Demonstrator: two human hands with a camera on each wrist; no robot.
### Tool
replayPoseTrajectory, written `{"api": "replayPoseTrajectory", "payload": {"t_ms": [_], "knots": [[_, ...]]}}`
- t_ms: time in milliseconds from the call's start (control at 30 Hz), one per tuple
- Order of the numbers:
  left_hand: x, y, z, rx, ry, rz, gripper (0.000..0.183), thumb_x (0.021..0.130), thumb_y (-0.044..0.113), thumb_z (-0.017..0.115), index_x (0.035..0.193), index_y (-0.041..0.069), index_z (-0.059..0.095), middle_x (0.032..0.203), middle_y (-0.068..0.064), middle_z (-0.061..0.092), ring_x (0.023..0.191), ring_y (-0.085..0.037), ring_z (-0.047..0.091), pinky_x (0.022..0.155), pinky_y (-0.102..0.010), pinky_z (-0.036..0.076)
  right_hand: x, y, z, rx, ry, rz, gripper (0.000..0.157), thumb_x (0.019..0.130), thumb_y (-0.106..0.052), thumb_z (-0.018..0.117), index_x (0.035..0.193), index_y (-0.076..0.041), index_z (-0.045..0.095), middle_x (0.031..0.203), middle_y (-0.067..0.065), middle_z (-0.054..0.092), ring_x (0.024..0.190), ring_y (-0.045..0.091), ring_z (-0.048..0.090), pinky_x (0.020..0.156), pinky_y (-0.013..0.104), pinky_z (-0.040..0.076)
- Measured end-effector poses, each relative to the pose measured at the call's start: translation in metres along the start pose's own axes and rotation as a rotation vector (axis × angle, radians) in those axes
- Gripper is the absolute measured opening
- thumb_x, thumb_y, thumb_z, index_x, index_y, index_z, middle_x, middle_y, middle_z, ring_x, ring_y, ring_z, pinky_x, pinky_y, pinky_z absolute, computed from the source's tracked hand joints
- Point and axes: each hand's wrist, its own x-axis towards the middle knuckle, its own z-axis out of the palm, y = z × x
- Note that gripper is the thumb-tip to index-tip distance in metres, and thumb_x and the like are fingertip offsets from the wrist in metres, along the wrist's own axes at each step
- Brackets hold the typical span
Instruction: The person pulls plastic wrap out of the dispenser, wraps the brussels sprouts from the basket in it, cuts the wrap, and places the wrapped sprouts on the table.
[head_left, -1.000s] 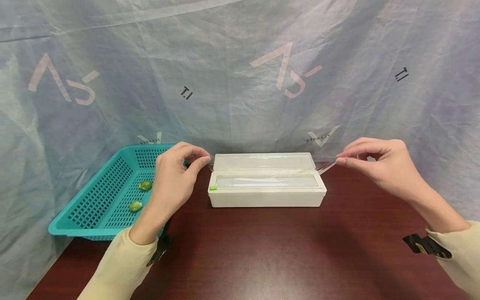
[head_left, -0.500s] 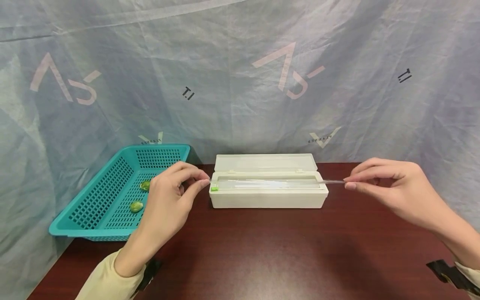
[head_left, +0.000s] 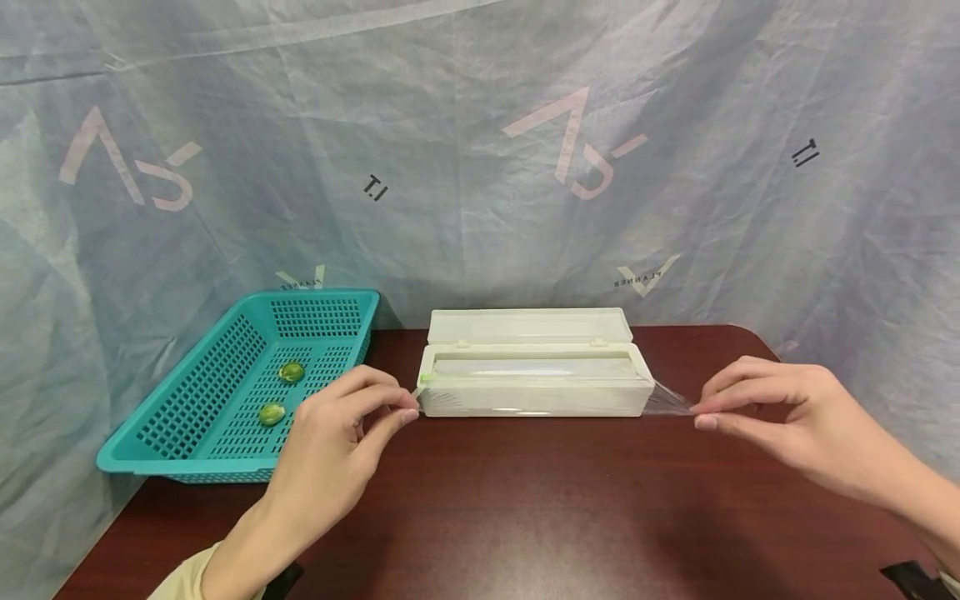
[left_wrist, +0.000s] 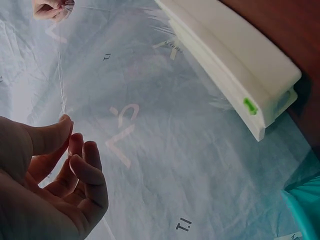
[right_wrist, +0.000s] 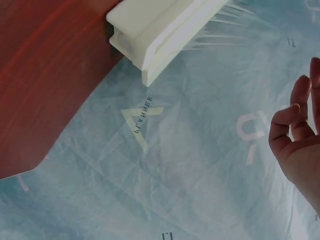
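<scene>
A white cling film dispenser box (head_left: 528, 327) stands at the back of the table, its lid tipped up behind it. From it a clear sheet of cling film (head_left: 667, 400) stretches forward and down over the box front. My left hand (head_left: 333, 450) pinches the film's left corner between thumb and index finger, just off the box's left end. The opposite corner is pinched by my right hand (head_left: 787, 421), farther out to the right. In the left wrist view, a green slider (left_wrist: 250, 106) shows at the box's end and the film gathers into thin strands at the left fingertips.
To the left stands a teal perforated basket (head_left: 243, 460) holding two small green round vegetables (head_left: 291, 372), like Brussels sprouts. A grey printed sheet (head_left: 480, 167) hangs behind the dark red table (head_left: 540, 508).
Both hands have come down and toward me, keeping their pinch on the film. The film, earlier lifted over the box's raised lid, now drapes over its front.
</scene>
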Motion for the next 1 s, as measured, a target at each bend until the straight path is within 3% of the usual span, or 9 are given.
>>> {"api": "replayPoseTrajectory", "payload": {"t_ms": [100,267,400,667,1000], "knots": [[-0.008,0.001,0.000,0.007,-0.022,0.022,0.024,0.083,-0.001,0.087,0.091,0.020,0.078,0.097,0.017,0.064,0.071,-0.002,0.052,0.058,-0.013,0.039,-0.006,-0.001,0.003,0.015,-0.038,0.012,0.053,0.065,0.022,0.085,0.097,-0.021,0.082,0.094,-0.005,0.071,0.089,0.008,0.062,0.070,0.020,0.046],[-0.020,0.000,0.000,0.010,-0.068,0.110,0.025,0.083,-0.001,0.087,0.092,0.019,0.077,0.101,0.014,0.064,0.086,-0.006,0.058,0.073,-0.013,0.047,-0.014,-0.002,0.005,0.016,-0.111,0.015,0.053,0.069,0.016,0.088,0.099,-0.027,0.081,0.096,-0.011,0.070,0.088,0.005,0.062,0.071,0.021,0.046],[-0.028,-0.002,0.001,-0.006,-0.124,0.131,0.022,0.086,0.001,0.085,0.093,0.021,0.076,0.104,0.014,0.064,0.095,-0.006,0.059,0.083,-0.014,0.047,-0.022,-0.004,0.008,-0.008,-0.159,0.025,0.054,0.070,0.011,0.090,0.100,-0.032,0.080,0.097,-0.016,0.068,0.090,0.002,0.061,0.072,0.020,0.046],[-0.041,-0.005,0.003,0.005,-0.176,0.128,0.016,0.089,0.008,0.083,0.095,0.022,0.077,0.105,0.019,0.065,0.094,-0.002,0.059,0.082,-0.014,0.048,-0.036,0.000,0.020,-0.026,-0.151,-0.068,0.061,0.064,0.007,0.093,0.105,-0.035,0.078,0.100,-0.018,0.066,0.086,0.001,0.059,0.070,0.015,0.045],[-0.054,-0.007,0.008,0.019,-0.172,0.175,0.031,0.079,0.001,0.089,0.093,0.025,0.076,0.101,0.017,0.064,0.090,-0.003,0.058,0.077,-0.014,0.049,-0.043,-0.001,0.026,-0.048,-0.171,-0.080,0.057,0.067,-0.001,0.094,0.105,-0.040,0.076,0.102,-0.022,0.063,0.087,-0.002,0.059,0.072,0.012,0.044]]}}
